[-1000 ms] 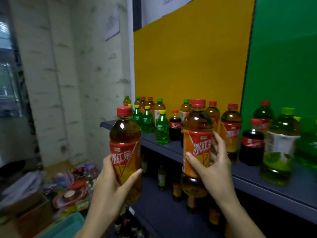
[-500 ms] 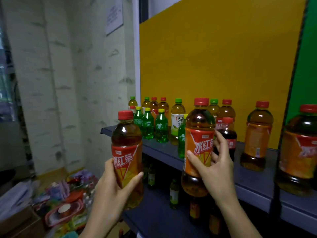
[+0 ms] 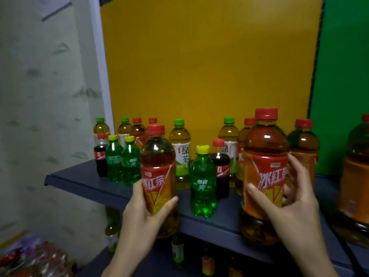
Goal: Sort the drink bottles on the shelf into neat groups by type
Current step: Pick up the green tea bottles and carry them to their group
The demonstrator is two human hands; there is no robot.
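head view. two iced tea bottles: red caps, amber liquid, red-and-orange labels with white characters. left tea bottle (image 3: 157, 156): upright, held in front of the shelf (image 3: 83, 180) edge, left hand (image 3: 143, 216) curled round its label. right tea bottle (image 3: 265, 148): upright, nearer the camera, right hand (image 3: 293, 206) wrapped round its label. standing on the shelf between them: green soda bottle (image 3: 202, 182), cola bottle (image 3: 220, 166), green tea bottle (image 3: 180, 148).

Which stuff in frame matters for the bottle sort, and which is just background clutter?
Job:
left hand gripping left iced-tea bottle; right hand gripping right iced-tea bottle; green soda bottle, cola bottle and green-tea bottle, standing on the shelf.

Lying about:
yellow board; green board; wall notice; colourful floor pile.
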